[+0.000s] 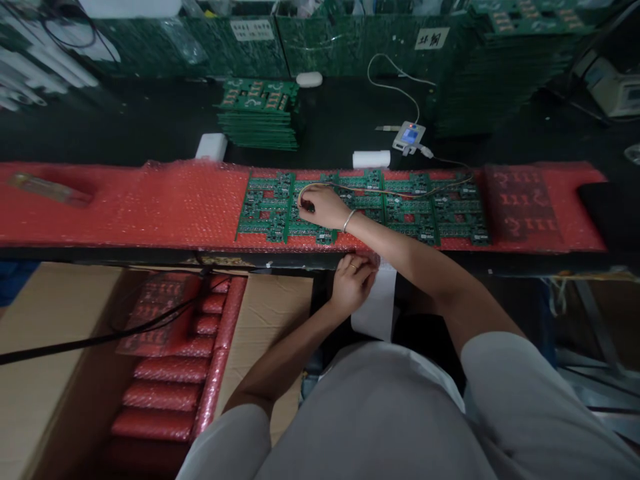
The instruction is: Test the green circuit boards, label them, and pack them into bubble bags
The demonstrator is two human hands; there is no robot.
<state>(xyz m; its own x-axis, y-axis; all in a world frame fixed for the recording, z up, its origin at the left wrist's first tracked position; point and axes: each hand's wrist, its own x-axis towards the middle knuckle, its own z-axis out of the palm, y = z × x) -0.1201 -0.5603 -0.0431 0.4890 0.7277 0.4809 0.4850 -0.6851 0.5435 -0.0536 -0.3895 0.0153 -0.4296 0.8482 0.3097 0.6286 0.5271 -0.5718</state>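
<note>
A row of several green circuit boards [407,200] lies side by side on red bubble wrap [195,200] along the table's front edge. My right hand [325,207] is over the left part of the row, its fingers closed round a small black plug [309,207] on a thin cable [390,193]. That cable loops back over the boards towards a small white tester [409,137] with a lit screen. My left hand [353,280] is curled at the table edge, just below the boards; what its fingers hold, if anything, is hidden.
Stacks of green boards stand behind [258,117] and at the back right [500,80]. A white cylinder [371,159] lies near the tester. Below left, an open cardboard box [270,313] holds red bubble-wrapped packs [160,393]. A black cable [100,340] crosses the box.
</note>
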